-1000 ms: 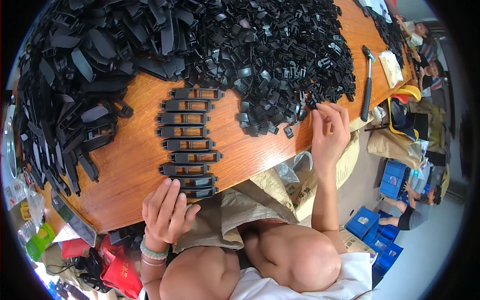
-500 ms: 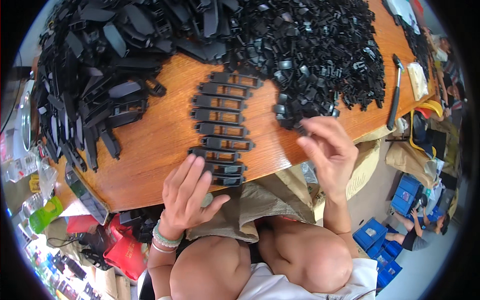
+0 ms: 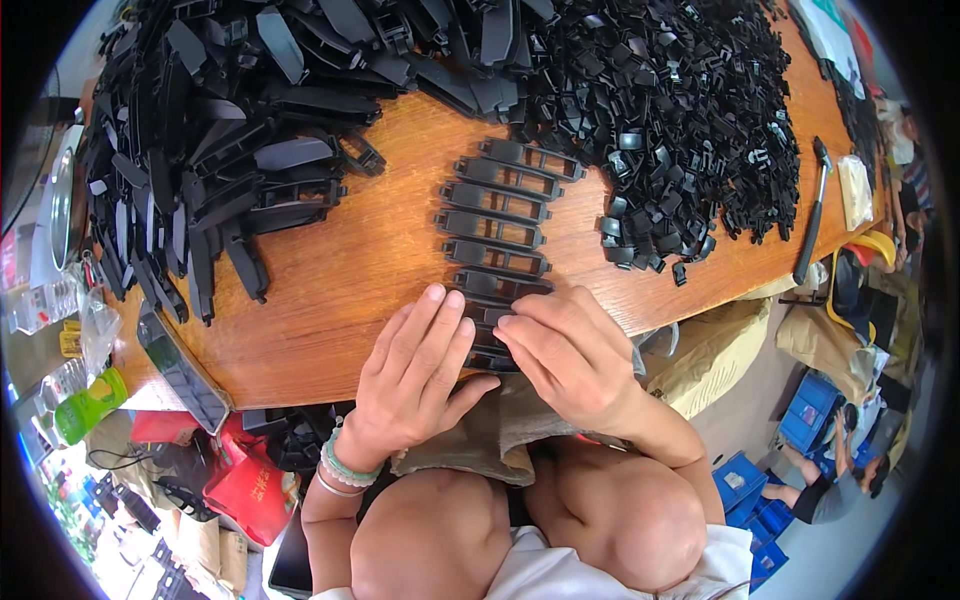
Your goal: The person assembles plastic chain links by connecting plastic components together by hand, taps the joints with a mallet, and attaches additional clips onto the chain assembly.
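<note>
Several long black plastic frames [image 3: 495, 225] with open windows lie side by side in a column on the wooden table. My left hand [image 3: 415, 375] lies with fingers stretched out, its fingertips on the left ends of the nearest frames. From the right, my right hand [image 3: 575, 355] reaches over the same frames. Its thumb and fingers are pressed together at their right part, and whatever they pinch is hidden. Beyond it spreads a big heap of small black plastic clips [image 3: 680, 130], with a few loose at its near edge.
A heap of long black plastic parts [image 3: 225, 150] covers the table's far left. A hammer [image 3: 815, 210] lies near the right edge, beside a pale packet [image 3: 855, 195]. A phone-like dark slab [image 3: 185, 370] rests at the left front edge. A person sits by blue crates [image 3: 745, 485] at right.
My right hand has moved left from the edge of the clip heap onto the nearest frames. My left hand stays at their left ends. The whole view has shifted slightly.
</note>
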`<control>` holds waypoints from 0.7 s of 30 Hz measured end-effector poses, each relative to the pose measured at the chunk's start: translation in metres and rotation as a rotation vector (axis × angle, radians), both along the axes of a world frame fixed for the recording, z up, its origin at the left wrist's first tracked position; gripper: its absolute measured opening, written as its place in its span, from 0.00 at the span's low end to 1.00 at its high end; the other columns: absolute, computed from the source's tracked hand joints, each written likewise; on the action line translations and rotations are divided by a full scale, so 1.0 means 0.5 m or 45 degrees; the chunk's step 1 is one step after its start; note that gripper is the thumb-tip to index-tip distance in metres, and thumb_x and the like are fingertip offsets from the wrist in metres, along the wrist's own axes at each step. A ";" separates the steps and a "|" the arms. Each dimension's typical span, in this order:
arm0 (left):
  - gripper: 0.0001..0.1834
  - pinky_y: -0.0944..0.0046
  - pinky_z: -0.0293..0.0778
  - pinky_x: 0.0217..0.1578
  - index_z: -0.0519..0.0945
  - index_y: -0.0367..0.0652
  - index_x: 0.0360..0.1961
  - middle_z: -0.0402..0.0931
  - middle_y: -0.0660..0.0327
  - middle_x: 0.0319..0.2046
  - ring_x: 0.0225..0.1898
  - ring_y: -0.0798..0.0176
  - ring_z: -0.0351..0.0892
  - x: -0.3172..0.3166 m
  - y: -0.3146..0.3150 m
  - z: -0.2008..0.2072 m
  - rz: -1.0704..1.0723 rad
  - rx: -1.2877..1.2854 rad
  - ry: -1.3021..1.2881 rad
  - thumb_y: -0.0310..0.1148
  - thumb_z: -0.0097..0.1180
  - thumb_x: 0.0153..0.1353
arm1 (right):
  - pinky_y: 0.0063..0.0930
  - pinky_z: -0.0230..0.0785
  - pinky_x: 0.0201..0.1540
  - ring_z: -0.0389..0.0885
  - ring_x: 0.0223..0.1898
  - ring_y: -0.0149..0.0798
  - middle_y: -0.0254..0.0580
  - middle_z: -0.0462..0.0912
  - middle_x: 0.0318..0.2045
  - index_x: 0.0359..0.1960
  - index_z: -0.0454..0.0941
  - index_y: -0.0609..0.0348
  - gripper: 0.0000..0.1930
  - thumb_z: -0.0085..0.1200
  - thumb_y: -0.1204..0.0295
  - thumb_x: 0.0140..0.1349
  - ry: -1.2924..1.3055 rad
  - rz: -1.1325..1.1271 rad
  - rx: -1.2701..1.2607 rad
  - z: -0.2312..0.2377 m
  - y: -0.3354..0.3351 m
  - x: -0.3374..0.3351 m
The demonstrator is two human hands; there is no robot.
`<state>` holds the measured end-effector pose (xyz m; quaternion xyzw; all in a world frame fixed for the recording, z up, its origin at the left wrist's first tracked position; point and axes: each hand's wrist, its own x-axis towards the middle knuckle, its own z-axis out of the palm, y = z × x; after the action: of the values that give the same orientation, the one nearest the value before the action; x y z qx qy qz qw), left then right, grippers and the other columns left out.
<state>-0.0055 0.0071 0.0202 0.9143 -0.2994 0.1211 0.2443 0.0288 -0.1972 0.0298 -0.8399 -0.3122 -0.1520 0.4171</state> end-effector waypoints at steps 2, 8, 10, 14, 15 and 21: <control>0.31 0.50 0.75 0.56 0.75 0.29 0.54 0.75 0.43 0.56 0.60 0.42 0.75 0.000 0.001 0.001 -0.014 -0.009 -0.004 0.43 0.67 0.57 | 0.36 0.75 0.32 0.79 0.32 0.48 0.53 0.78 0.37 0.38 0.80 0.72 0.17 0.60 0.78 0.43 -0.020 0.007 -0.065 0.002 0.001 -0.005; 0.30 0.50 0.77 0.54 0.75 0.27 0.52 0.75 0.40 0.55 0.59 0.39 0.75 0.003 0.003 -0.002 -0.039 -0.037 0.001 0.41 0.67 0.57 | 0.34 0.72 0.32 0.78 0.34 0.46 0.52 0.78 0.39 0.39 0.80 0.72 0.18 0.59 0.77 0.44 -0.099 0.027 -0.159 -0.007 0.002 -0.006; 0.30 0.49 0.77 0.54 0.75 0.27 0.52 0.75 0.40 0.55 0.59 0.39 0.75 0.003 0.002 -0.001 -0.037 -0.044 0.001 0.41 0.68 0.57 | 0.34 0.70 0.32 0.78 0.34 0.46 0.51 0.78 0.40 0.40 0.80 0.71 0.17 0.60 0.77 0.45 -0.081 0.012 -0.174 -0.009 0.003 -0.008; 0.30 0.47 0.76 0.55 0.76 0.28 0.52 0.75 0.40 0.55 0.59 0.38 0.75 0.006 -0.005 0.003 -0.039 -0.056 0.024 0.41 0.68 0.56 | 0.35 0.65 0.32 0.76 0.35 0.44 0.47 0.77 0.39 0.40 0.81 0.68 0.16 0.64 0.77 0.47 -0.010 -0.025 -0.190 0.009 -0.004 -0.003; 0.30 0.47 0.76 0.55 0.76 0.28 0.52 0.75 0.40 0.55 0.59 0.38 0.75 0.003 -0.003 0.004 -0.056 -0.068 0.018 0.41 0.68 0.56 | 0.35 0.65 0.32 0.76 0.35 0.44 0.47 0.77 0.39 0.40 0.81 0.68 0.16 0.64 0.77 0.47 -0.014 -0.042 -0.202 0.011 -0.005 -0.004; 0.28 0.45 0.74 0.55 0.76 0.28 0.51 0.76 0.40 0.55 0.58 0.36 0.75 -0.007 0.001 0.002 -0.002 0.043 0.019 0.41 0.66 0.59 | 0.36 0.66 0.34 0.77 0.35 0.45 0.44 0.77 0.33 0.37 0.80 0.62 0.11 0.62 0.84 0.50 -0.081 -0.607 -0.137 0.008 -0.125 0.015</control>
<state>-0.0090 0.0077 0.0210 0.9191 -0.3001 0.1089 0.2311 0.0365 -0.2598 0.0337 -0.9057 -0.1256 -0.2556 0.3141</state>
